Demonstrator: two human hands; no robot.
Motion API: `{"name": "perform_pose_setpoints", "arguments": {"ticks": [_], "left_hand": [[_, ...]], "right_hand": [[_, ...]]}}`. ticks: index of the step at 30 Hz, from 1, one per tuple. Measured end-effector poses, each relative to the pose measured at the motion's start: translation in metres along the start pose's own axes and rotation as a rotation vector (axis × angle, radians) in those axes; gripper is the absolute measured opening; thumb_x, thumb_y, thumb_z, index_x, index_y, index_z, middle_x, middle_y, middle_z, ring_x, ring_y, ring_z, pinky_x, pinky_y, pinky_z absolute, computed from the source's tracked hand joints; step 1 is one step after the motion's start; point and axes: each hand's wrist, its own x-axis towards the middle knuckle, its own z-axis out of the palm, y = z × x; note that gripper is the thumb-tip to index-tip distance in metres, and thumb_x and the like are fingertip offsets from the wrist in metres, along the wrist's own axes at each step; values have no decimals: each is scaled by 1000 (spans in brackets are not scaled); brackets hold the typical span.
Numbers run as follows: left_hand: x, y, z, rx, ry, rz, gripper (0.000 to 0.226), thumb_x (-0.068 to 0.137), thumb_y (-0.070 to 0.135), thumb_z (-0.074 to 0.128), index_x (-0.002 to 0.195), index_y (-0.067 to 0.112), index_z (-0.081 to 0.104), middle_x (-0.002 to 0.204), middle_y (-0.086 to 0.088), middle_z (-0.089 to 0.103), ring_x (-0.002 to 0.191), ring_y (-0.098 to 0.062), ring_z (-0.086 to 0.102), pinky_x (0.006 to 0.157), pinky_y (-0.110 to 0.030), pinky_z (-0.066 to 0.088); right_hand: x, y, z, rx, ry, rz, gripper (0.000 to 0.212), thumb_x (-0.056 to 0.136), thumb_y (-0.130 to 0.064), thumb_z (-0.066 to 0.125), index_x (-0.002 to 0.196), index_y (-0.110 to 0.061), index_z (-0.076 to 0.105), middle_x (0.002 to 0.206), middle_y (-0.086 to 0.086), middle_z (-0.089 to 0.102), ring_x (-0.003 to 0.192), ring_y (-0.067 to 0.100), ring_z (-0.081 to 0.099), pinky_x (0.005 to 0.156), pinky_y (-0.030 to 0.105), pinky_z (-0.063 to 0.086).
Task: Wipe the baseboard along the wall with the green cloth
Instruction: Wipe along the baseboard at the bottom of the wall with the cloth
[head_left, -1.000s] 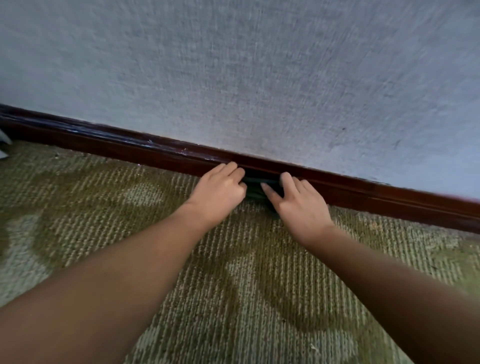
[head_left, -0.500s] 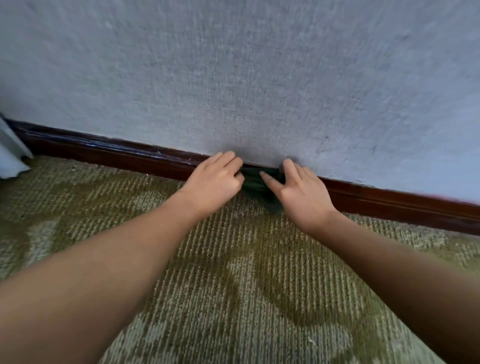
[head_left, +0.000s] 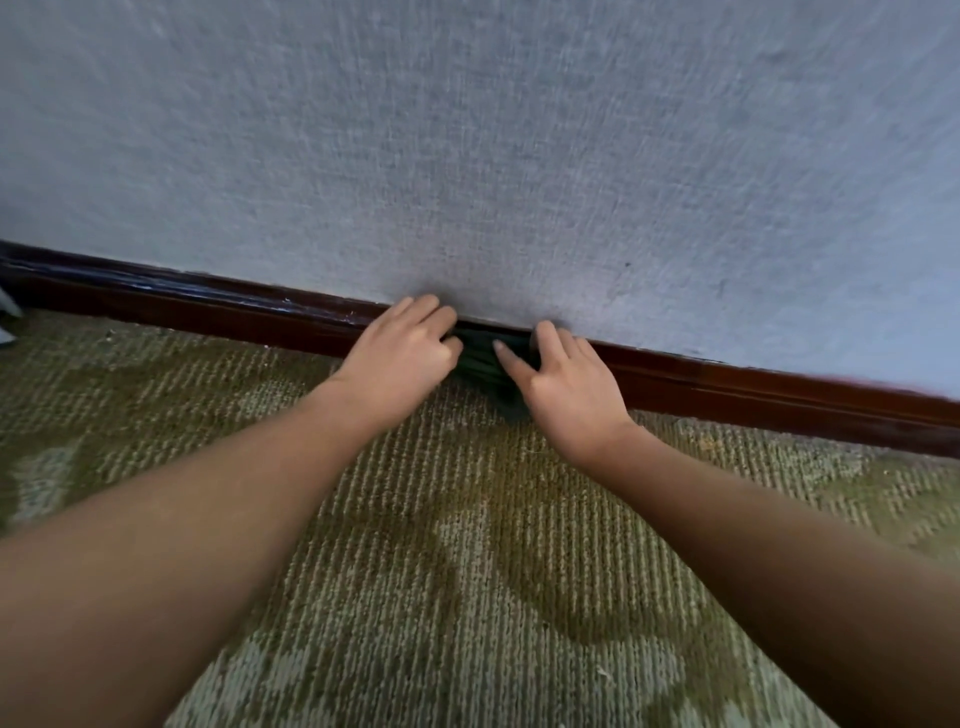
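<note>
Patterned carpet (head_left: 467, 571) runs up to a dark glossy baseboard (head_left: 208, 312) below a grey textured wall (head_left: 467, 156). The left hand (head_left: 400, 358) grips the green cloth (head_left: 480, 358) with curled fingers; the right hand (head_left: 566, 384) presses it, fingers spread, and the cloth sits bunched against the baseboard between them. Judged soft, light and apt to ruck: best held across the wad, flat to the wood.

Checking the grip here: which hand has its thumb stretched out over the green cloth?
The right hand: its thumb lies straight across the green cloth, while the left hand has its fingers curled at the cloth's other edge.
</note>
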Motion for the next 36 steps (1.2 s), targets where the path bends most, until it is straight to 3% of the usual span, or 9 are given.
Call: {"name": "perform_pose_setpoints", "arguments": {"ticks": [5, 11, 15, 18, 20, 26, 28, 32, 36], "left_hand": [[-1, 1, 3, -63, 0, -2, 19, 50, -7, 81, 65, -4, 70, 70, -19, 63, 69, -34, 62, 60, -33, 51], [-3, -9, 6, 5, 33, 93, 7, 64, 0, 71, 71, 2, 72, 75, -13, 65, 74, -30, 63, 63, -29, 50], [-5, -10, 7, 5, 9, 18, 11, 68, -1, 66, 77, 1, 72, 83, -14, 64, 83, -32, 61, 71, -33, 50], [0, -6, 9, -11, -148, -64, 21, 83, 4, 56, 102, 5, 65, 110, -11, 55, 108, -29, 45, 89, -36, 36], [3, -5, 5, -9, -235, -107, 25, 88, 7, 49, 110, 8, 62, 118, -8, 51, 114, -26, 38, 93, -33, 29], [-12, -6, -13, 103, -10, 71, 16, 62, 6, 78, 77, 5, 74, 80, -10, 66, 81, -27, 62, 69, -30, 49], [-14, -6, -19, 129, 9, 102, 9, 68, 5, 67, 73, 6, 74, 76, -9, 65, 76, -26, 63, 66, -28, 50], [-18, -10, -19, 123, 38, 130, 33, 73, 10, 41, 68, 8, 74, 72, -6, 65, 73, -24, 63, 63, -25, 49], [-21, -18, -13, 121, 9, 107, 8, 65, 0, 72, 72, 3, 73, 74, -11, 65, 74, -28, 63, 64, -29, 51]], "right_hand": [[2, 1, -2, -58, 125, -4, 56, 63, -11, 80, 117, -11, 64, 94, 18, 61, 83, 32, 60, 71, 32, 50], [5, -2, 0, -46, 179, -28, 48, 56, -9, 84, 102, -7, 71, 82, 19, 62, 70, 34, 61, 62, 31, 50], [7, -5, -4, -81, 159, -35, 49, 66, -9, 78, 114, -7, 65, 93, 20, 62, 81, 35, 61, 70, 32, 49], [7, -4, -4, -69, 39, -67, 53, 92, -12, 48, 142, -11, 30, 126, 20, 40, 112, 35, 43, 92, 39, 35], [8, -4, -8, -30, -3, -61, 53, 95, -13, 39, 145, -13, 21, 129, 18, 32, 116, 34, 37, 95, 38, 30], [5, -2, -25, -43, -24, -67, 55, 94, -16, 42, 145, -17, 21, 127, 16, 31, 115, 34, 37, 94, 37, 30], [4, -2, -27, -46, -26, -65, 55, 95, -16, 40, 146, -17, 20, 128, 17, 30, 115, 34, 36, 95, 37, 30], [5, -9, -26, -35, -40, -60, 54, 96, -17, 37, 146, -18, 18, 129, 18, 29, 114, 33, 37, 96, 38, 30], [10, -12, -22, -46, -23, -60, 56, 95, -16, 40, 146, -17, 18, 128, 18, 30, 114, 33, 36, 96, 39, 29]]}}
